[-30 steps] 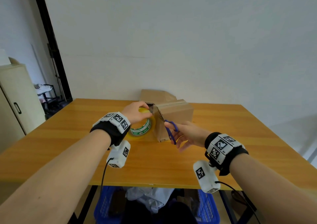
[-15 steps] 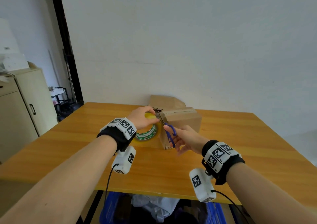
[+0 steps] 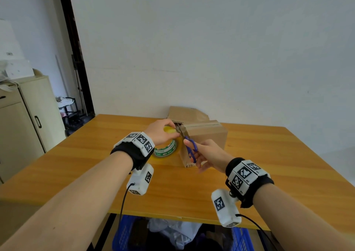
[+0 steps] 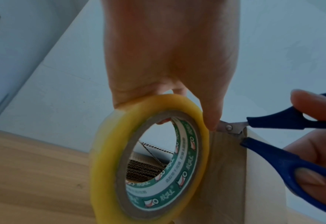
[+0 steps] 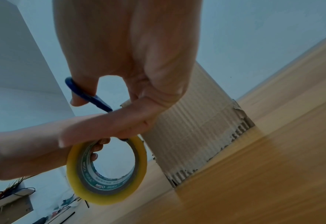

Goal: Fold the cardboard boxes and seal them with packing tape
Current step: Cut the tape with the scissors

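— While the left hand [image 3: 160, 133] grips the tape roll [image 3: 167, 147] upright, where's the cardboard box [image 3: 205, 139]?

— On the table [image 3: 269, 164], just beside the roll. The right hand [image 3: 208, 153] holds blue scissors [image 4: 273, 136], blades at the box's top corner.

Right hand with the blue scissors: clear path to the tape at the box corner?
Probably yes. The right hand already has the blue-handled scissors at the brown cardboard box corner; the left hand holds the yellow tape roll just beside the blades.
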